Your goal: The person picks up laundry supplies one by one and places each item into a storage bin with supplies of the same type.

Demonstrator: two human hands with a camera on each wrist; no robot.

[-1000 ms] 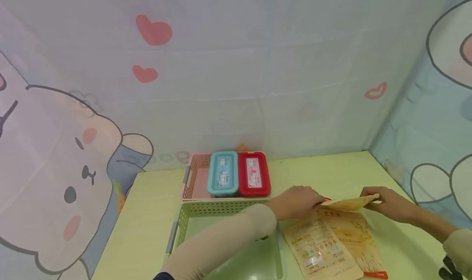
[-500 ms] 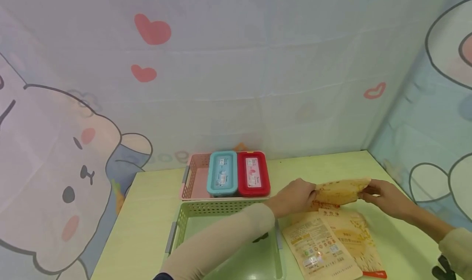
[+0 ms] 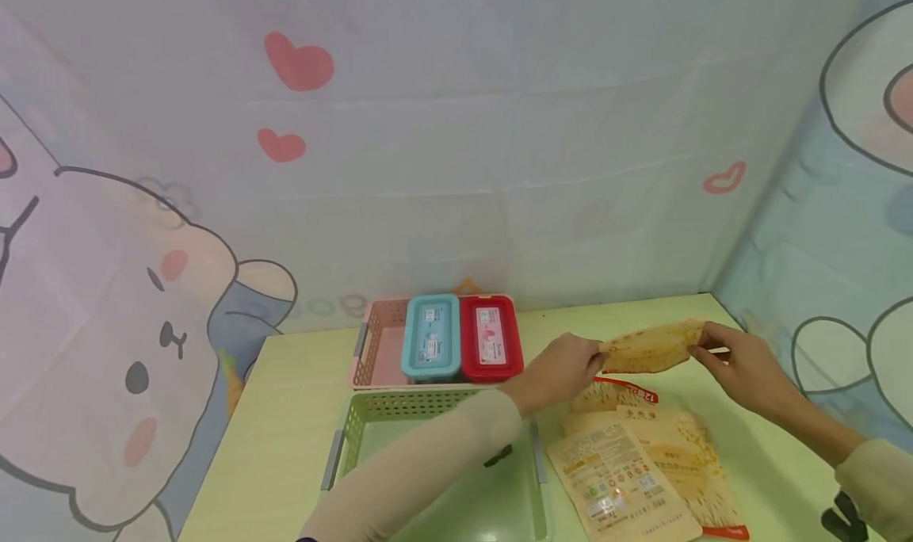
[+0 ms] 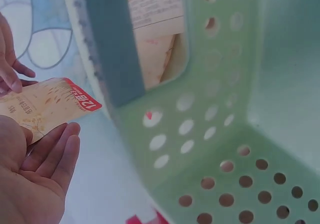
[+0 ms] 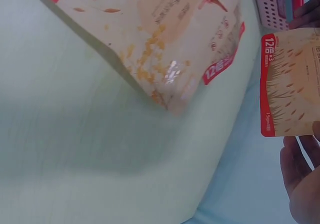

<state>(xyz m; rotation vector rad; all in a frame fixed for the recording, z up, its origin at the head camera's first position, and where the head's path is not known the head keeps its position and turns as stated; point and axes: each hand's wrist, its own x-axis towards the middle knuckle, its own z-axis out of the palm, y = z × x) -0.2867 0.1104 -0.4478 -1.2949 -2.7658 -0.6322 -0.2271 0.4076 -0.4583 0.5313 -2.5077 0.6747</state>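
A beige printed pouch (image 3: 652, 346) with a red end band is held up off the table between my two hands. My left hand (image 3: 559, 372) pinches one end of it and my right hand (image 3: 745, 368) the other. The red band marked "12" shows in both wrist views on the same pouch (image 4: 50, 103). Beneath it, similar pouches lie overlapping on the table: one with small print upwards (image 3: 616, 479), one front side up (image 3: 685, 467), and one farther back with a red edge (image 3: 606, 395), partly hidden.
Left of the pouches stands a light green basket (image 3: 544, 486) with perforated walls, under my left forearm. Behind it a pink basket (image 3: 385, 336) holds a blue-lidded box (image 3: 431, 336) and a red-lidded box (image 3: 492, 337). A printed cloth (image 3: 571, 130) hangs behind the table.
Both hands have raised the pouch and moved it away from me, tilting its face into view. The red-edged pouch below is now more uncovered. The baskets have not moved.
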